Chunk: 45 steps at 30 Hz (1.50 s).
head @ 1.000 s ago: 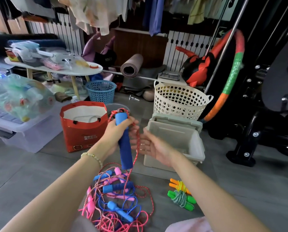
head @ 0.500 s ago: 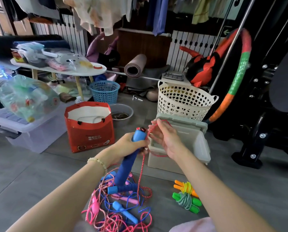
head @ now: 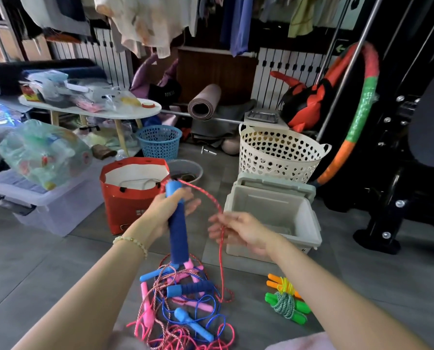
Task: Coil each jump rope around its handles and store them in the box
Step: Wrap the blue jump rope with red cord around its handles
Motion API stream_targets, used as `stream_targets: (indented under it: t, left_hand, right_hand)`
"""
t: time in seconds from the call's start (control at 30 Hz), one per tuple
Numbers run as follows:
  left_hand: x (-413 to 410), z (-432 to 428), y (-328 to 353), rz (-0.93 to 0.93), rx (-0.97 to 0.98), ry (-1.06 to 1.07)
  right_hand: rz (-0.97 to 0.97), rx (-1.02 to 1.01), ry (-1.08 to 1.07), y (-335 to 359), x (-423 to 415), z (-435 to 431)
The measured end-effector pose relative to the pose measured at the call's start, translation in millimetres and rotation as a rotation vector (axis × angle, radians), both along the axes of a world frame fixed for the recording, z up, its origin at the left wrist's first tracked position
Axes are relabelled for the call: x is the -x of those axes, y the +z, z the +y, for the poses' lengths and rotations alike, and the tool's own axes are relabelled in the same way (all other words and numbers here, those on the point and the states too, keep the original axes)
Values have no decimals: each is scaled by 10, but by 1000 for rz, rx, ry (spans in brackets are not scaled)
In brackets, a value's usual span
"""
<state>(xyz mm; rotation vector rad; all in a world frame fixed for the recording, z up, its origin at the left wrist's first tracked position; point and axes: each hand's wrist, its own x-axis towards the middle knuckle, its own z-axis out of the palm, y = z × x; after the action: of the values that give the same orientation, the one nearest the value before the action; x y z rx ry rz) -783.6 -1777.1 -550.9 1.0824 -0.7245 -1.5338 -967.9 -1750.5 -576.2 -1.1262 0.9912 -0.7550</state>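
Observation:
My left hand grips a blue foam jump-rope handle, held upright above the floor. A red speckled rope runs from the handle's top down through the fingers of my right hand, which pinches it, and on to the floor. Below lies a tangled pile of ropes with pink and blue handles, including the second blue foam handle. Two coiled ropes, a green one and an orange one, lie to the right. The open grey box stands just behind my right hand.
A red paper bag stands behind my left hand, a clear storage bin to its left. A cream laundry basket, a blue basket, a round bowl and a hoop sit further back.
My right hand came off the handle's top and dropped lower and nearer to me, drawing the red rope out to the right. The handle swung back upright in my left hand.

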Motion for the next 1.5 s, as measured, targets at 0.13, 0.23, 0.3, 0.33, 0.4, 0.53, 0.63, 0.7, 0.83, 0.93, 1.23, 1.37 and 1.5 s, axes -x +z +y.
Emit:
stream_targets:
  t: [0.13,0.23,0.3,0.33,0.4,0.53,0.63,0.7,0.83,0.93,1.23,1.37,1.5]
  left_hand:
    - [178,232,-72,-199,-24,-402]
    - [313,270,-97,-221,47,-527]
    - [384,233,-122,-279,89,-437]
    - [401,206,-133,-339,113,-361]
    - [414,168,-151,-470,169,-222]
    - [415,195,-189,-503,200,-387]
    - [480,230,-174,-402,194,-454]
    - [487,212,-92,-312,174,-327]
    - [315,74,69,-63,108,-72]
    - [114,-33,112,117,107,85]
    - [210,105,-243,-373,-43,-376]
    - [379,192,-179,-419,107,-503]
    - [368,161,-29,-343,168,-345]
  right_hand:
    - [-150,181,-334,155,38,-122]
    - [-98,193,-384,131,14,-126]
    - [-108,180,-374,98,-32,-118]
    - [-130,170,-376,97,-53,-118]
    - [-148,166,-386,115,-79,-110]
    - [-116,190,-387,163,-98,-82]
    - [-148,180,-382,147,-100,-83]
    - [-254,114,-314,133,-80,-92]
    - [-263,-53,-47,110,-61,-57]
    - [109,-31,191,-9,6,-10]
    - [-37,194,-326,95,93,-125]
    - [-14,265,-370,195,13,-107]
    - [-131,199,-294,168,-32,-85]
